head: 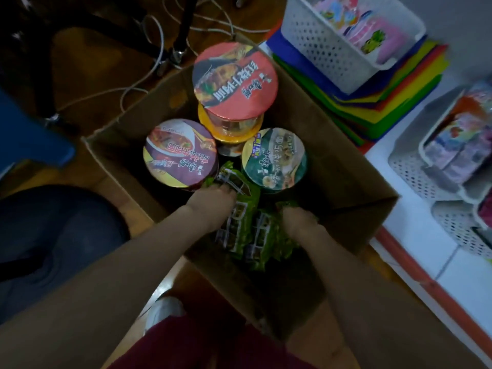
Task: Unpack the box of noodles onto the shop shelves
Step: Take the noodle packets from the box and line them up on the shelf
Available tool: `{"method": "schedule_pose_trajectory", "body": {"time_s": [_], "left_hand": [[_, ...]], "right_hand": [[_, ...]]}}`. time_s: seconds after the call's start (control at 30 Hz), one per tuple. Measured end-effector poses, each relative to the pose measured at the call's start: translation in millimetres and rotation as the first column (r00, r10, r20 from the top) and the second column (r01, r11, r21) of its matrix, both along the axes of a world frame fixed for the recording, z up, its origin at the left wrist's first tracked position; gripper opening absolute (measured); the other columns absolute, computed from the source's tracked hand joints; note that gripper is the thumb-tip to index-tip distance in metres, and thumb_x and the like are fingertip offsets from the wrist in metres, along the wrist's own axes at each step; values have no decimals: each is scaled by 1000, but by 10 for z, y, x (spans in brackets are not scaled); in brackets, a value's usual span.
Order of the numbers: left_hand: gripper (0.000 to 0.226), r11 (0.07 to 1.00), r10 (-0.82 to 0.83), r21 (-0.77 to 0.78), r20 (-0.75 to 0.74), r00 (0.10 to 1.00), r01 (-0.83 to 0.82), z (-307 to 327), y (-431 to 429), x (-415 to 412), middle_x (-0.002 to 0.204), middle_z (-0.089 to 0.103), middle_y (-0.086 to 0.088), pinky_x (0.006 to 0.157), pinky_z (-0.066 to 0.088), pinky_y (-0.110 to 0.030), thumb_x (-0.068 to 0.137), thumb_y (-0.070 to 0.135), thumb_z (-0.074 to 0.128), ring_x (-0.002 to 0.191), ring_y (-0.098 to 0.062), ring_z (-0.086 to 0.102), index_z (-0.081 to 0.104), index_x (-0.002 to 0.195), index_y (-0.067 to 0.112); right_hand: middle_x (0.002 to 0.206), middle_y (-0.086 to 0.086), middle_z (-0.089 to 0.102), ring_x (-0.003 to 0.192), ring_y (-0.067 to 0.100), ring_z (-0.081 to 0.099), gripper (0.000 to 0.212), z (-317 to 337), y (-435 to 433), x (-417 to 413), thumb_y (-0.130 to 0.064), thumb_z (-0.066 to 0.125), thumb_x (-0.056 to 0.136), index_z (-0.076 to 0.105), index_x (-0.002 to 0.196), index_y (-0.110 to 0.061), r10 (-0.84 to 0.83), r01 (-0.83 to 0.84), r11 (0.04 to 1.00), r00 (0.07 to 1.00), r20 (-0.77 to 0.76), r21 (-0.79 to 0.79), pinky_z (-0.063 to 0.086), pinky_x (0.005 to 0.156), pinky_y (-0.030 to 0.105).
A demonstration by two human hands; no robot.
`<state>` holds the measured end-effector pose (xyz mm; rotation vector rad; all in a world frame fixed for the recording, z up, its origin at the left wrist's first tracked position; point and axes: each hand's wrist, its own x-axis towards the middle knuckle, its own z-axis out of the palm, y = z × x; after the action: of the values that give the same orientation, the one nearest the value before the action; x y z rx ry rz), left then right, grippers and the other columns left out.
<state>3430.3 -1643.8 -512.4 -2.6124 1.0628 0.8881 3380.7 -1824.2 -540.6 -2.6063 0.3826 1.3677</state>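
Both bare forearms reach down from the near edge into the open cardboard box (346,182), which stands on the wooden floor (87,62). The left hand (213,201) is turned back-up, its fingers curled over the far end of the green packets (239,225), gripping them there. The right hand (298,219) lies a little nearer and to the right, also back-up, its fingers curled down into the right edge of the same bundle and holding it. The fingertips of both hands are hidden in the wrappers. The packets lie between the two hands, in the near half of the box, tilted with their long side running near to far.

Beyond the hands, four noodle cups stand in the box. The purple cup (181,153) is far left of the left hand. The green cup (274,158) is just beyond the packets on the right. The red cup (234,78) sits highest, stacked on a yellow cup (231,131) at the far side.

To the right runs a white shelf (415,235) with perforated baskets (319,41) and a stack of coloured sheets (386,102). Cables (149,83) trail on the floor far left.
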Motion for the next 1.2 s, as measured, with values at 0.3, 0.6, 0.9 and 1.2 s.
{"method": "schedule_pose_trajectory", "body": {"time_s": [0.3, 0.6, 0.9, 1.2], "left_hand": [[46, 999, 25, 39, -105, 994, -21, -414, -31, 53, 134, 42, -17, 98, 41, -41, 90, 18, 53, 122, -34, 42, 37, 132, 5], [48, 997, 49, 62, -217, 975, -36, -276, 18, 5, 133, 43, -13, 97, 39, -43, 90, 21, 56, 123, -32, 44, 39, 133, 14], [39, 947, 241, -161, -211, 947, -277, 740, -6, -144, 117, 56, -15, 85, 43, -38, 87, 21, 59, 110, -32, 54, 39, 117, 6], [45, 793, 441, -390, -163, 883, -468, 2343, 183, -413, 114, 55, -13, 83, 40, -34, 92, 32, 52, 108, -30, 51, 42, 131, 14]], "right_hand": [[125, 13, 55, 114, 27, 53, 31, -653, 233, -14, -18, 44, 95, 52, 123, -7, 68, -66, 995, 997, 24, -69, 45, 88, 31], [107, 12, 57, 99, 24, 55, 23, -598, 219, -73, -13, 50, 93, 57, 114, -5, -39, 37, 999, 998, -50, -34, 43, 76, 28], [118, 20, 56, 108, 35, 55, 30, 382, 57, -230, -15, 43, 97, 45, 121, 1, -349, 342, 932, 936, 40, 118, 45, 81, 33], [71, -3, 41, 70, 25, 51, 23, 2230, -63, -376, -27, 42, 98, 40, 110, -7, -295, 247, 946, 925, 242, 208, 35, 60, 32]]}}
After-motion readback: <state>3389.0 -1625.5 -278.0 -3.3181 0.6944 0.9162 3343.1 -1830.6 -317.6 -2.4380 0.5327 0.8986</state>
